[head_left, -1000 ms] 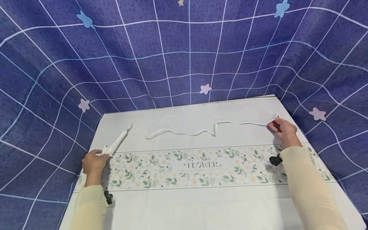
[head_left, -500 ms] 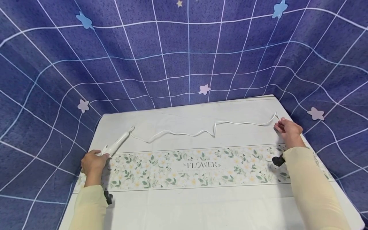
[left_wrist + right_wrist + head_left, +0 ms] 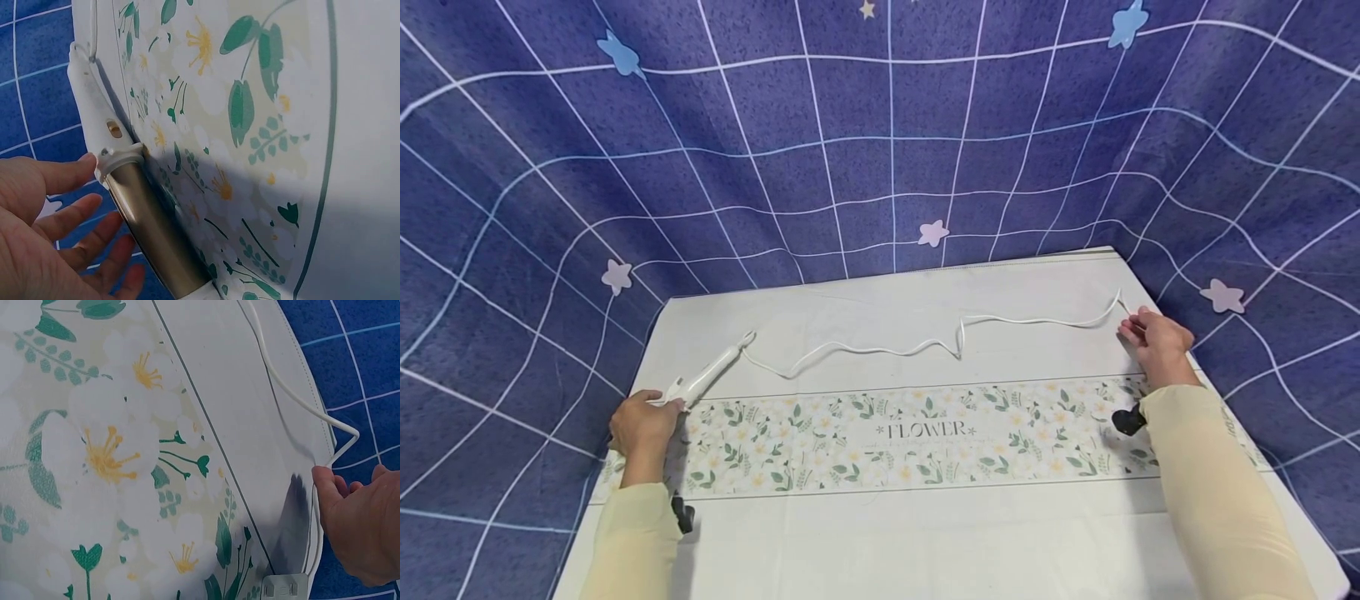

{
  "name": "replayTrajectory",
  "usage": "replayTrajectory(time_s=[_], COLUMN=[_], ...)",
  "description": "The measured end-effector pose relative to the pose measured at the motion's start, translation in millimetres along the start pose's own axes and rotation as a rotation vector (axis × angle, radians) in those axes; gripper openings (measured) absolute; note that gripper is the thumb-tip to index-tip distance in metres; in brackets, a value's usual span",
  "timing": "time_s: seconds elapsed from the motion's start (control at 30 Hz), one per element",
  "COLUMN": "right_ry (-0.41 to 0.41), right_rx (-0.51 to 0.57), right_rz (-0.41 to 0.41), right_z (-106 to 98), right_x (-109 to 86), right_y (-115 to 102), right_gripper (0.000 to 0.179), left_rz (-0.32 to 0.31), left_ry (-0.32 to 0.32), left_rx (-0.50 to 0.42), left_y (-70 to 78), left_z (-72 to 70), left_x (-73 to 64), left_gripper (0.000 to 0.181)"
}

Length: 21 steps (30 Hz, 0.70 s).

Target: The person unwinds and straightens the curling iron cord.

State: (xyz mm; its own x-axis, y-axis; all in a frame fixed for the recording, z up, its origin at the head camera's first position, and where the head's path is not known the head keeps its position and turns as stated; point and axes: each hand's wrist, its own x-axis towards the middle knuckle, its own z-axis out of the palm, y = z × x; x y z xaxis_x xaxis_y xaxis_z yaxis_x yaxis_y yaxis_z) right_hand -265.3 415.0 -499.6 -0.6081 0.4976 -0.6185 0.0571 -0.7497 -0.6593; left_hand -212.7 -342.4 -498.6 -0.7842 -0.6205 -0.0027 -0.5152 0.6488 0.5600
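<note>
A curling iron with a white handle (image 3: 711, 375) and gold barrel (image 3: 159, 228) lies on the left part of the table. My left hand (image 3: 643, 423) is at its barrel, thumb touching the white collar (image 3: 119, 157). In the left wrist view the fingers reach loosely along the barrel, not wrapped round it. The white cord (image 3: 880, 350) runs in waves from the handle to the right side. There my right hand (image 3: 1161, 337) pinches it between thumb and fingers. A flat pale plug (image 3: 285, 587) hangs below that hand; the head view does not show it.
The white table cover (image 3: 880, 533) has a printed floral band (image 3: 842, 442) reading FLOWER. A blue gridded curtain (image 3: 880, 158) with stars surrounds the back and sides of the table.
My right hand has moved a little to the right along with the cord's end. The handle's tail has shifted slightly right, while the left hand has barely moved.
</note>
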Motion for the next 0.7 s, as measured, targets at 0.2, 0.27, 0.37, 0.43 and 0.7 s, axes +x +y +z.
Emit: replayTrajectory(time_s=[0.2, 0.27, 0.37, 0.43, 0.7], right_ry=[-0.012, -0.008, -0.003, -0.002, -0.108], right_rx=[0.023, 0.03, 0.049, 0.071, 0.041], right_rz=[-0.008, -0.015, -0.034, -0.054, -0.331], right_z=[-0.9, -0.9, -0.7, 0.2, 19.6], right_x=[0.2, 0.5, 0.8, 0.1, -17.7], right_y=[-1.8, -2.0, -2.3, -2.8, 1.2], right_gripper=[0.023, 0.02, 0.011, 0.007, 0.018], left_rz=[0.003, 0.007, 0.012, 0.02, 0.256], left_ry=[0.004, 0.004, 0.009, 0.015, 0.066], left_rx=[-0.009, -0.006, -0.006, -0.009, -0.063], left_y=[2.4, 3.5, 5.4, 7.6, 33.2], left_z=[0.3, 0.1, 0.0, 0.5, 7.9], left_x=[0.5, 0.2, -0.2, -0.1, -3.6], left_gripper=[0.047, 0.047, 0.046, 0.046, 0.039])
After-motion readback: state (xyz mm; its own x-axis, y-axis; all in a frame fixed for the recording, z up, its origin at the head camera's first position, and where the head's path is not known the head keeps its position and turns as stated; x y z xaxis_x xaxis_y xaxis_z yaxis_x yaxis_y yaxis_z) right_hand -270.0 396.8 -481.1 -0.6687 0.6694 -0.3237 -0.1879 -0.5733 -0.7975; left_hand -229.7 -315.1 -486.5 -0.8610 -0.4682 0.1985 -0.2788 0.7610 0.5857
